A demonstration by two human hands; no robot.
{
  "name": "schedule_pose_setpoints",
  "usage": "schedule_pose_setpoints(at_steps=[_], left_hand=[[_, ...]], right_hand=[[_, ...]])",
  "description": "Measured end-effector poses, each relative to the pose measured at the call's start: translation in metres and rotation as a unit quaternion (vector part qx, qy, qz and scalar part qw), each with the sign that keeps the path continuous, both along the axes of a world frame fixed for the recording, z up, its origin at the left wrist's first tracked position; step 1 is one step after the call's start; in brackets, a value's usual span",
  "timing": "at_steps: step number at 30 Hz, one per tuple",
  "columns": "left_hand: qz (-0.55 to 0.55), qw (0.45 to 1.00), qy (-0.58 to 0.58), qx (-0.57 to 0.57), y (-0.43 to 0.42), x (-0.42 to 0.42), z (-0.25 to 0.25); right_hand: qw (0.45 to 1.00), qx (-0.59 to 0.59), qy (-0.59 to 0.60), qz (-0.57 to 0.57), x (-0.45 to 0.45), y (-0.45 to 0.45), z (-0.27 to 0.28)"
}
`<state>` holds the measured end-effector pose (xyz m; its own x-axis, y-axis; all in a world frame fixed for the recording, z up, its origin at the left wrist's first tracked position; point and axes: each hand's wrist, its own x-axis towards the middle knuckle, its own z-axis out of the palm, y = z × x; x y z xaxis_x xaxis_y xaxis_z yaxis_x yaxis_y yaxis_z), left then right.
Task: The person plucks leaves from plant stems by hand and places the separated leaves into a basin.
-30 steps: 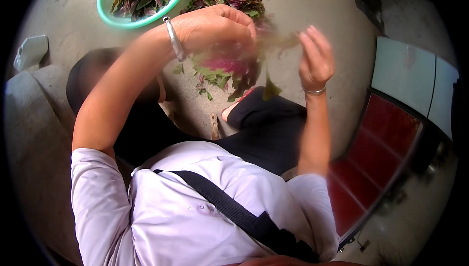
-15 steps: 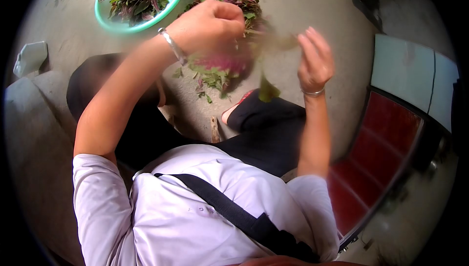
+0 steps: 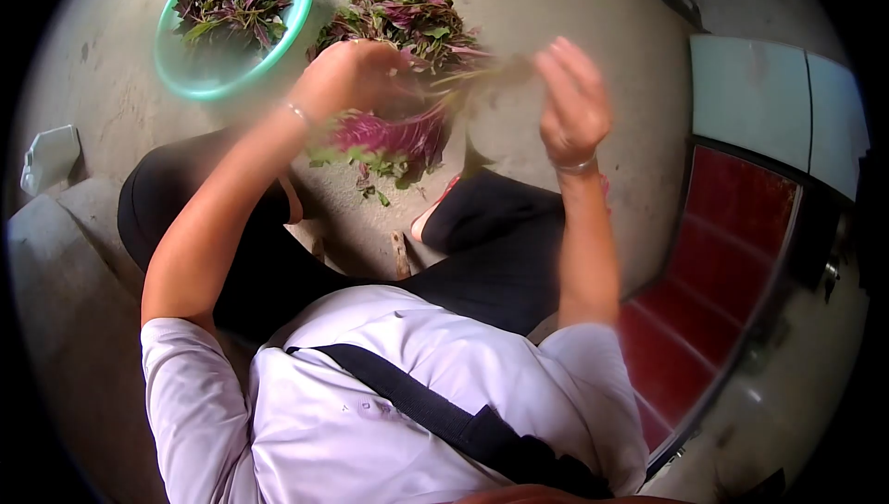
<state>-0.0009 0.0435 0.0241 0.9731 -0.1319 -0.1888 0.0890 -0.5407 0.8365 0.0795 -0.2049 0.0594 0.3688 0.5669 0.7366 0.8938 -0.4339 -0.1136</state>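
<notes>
My left hand (image 3: 352,76), blurred and wearing a silver bangle, is closed around part of a leafy sprig that looks like red amaranth. The sprig's pale stems (image 3: 458,78) stretch across to my right hand (image 3: 572,106), whose fingertips pinch the far end. A green leaf (image 3: 474,154) dangles below the stems between both hands. Beneath and beyond the left hand lies a heap of red amaranth (image 3: 417,13) on the floor, with purple leaves (image 3: 407,138) and green scraps nearer me. The held leaves are smeared, so their exact grip is unclear.
A mint-green basin (image 3: 294,41) holding picked leaves stands on the concrete floor at the upper left. A translucent plastic container (image 3: 51,157) is at the far left. To the right is a cabinet with red panels (image 3: 732,236). My legs (image 3: 500,217) are folded close by.
The view has shifted, so basin and heap appear farther left and lower. My hands are slightly farther apart, with the sprig's stems stretched between them.
</notes>
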Motion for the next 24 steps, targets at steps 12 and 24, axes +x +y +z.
schedule_pose_setpoints(at_steps=[12,24], left_hand=[[-0.047,0.850,0.274,-0.447,-0.021,0.002,0.009],[0.169,0.835,0.207,-0.481,-0.022,0.005,0.006]], right_hand=[[0.997,-0.049,0.025,0.060,-0.005,0.011,-0.001],[0.994,-0.068,0.061,0.059,-0.015,0.018,-0.009]])
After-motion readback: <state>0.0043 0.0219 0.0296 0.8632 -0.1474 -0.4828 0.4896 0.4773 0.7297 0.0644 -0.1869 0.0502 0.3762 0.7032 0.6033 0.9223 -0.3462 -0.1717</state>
